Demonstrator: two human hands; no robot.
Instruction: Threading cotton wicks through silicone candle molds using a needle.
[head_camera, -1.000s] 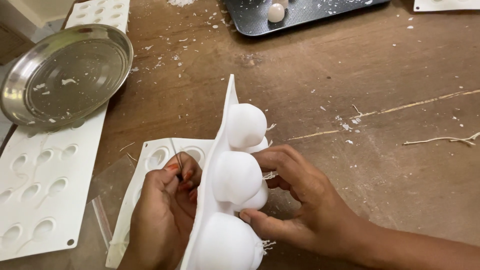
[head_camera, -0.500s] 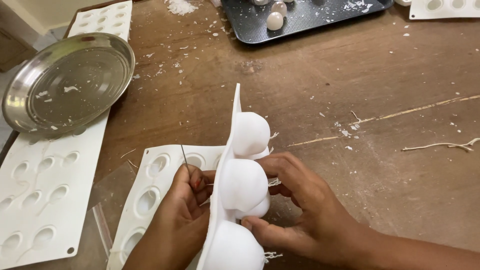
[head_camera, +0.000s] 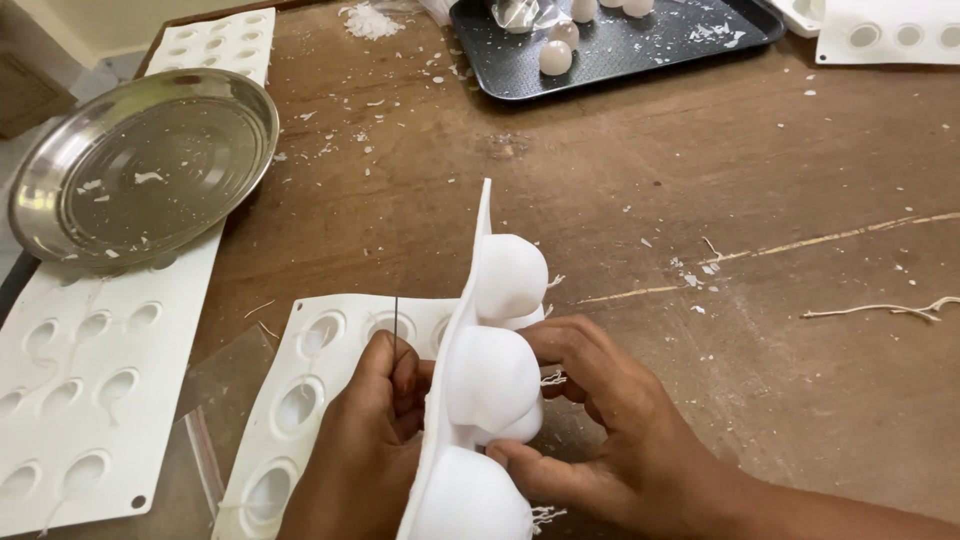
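Observation:
A white silicone mould (head_camera: 488, 385) with rounded egg-shaped cups stands folded up on edge over the wooden table (head_camera: 700, 170). My right hand (head_camera: 600, 430) grips its bulging cups from the right side. My left hand (head_camera: 365, 440) is on the mould's left face and pinches a thin dark needle (head_camera: 396, 322) that points upward. The flat half of the mould (head_camera: 300, 400) lies on the table with several oval cavities showing. Short white threads stick out beside the cups.
A round steel plate (head_camera: 140, 165) rests at the upper left on another white mould sheet (head_camera: 80, 400). A dark tray (head_camera: 640, 40) with small pale eggs sits at the back. More white moulds (head_camera: 890, 35) lie at the far right. White crumbs and strings litter the table.
My left hand has shifted up along the mould's left face with the needle. The view has tilted slightly, and the mould stays upright in my right hand.

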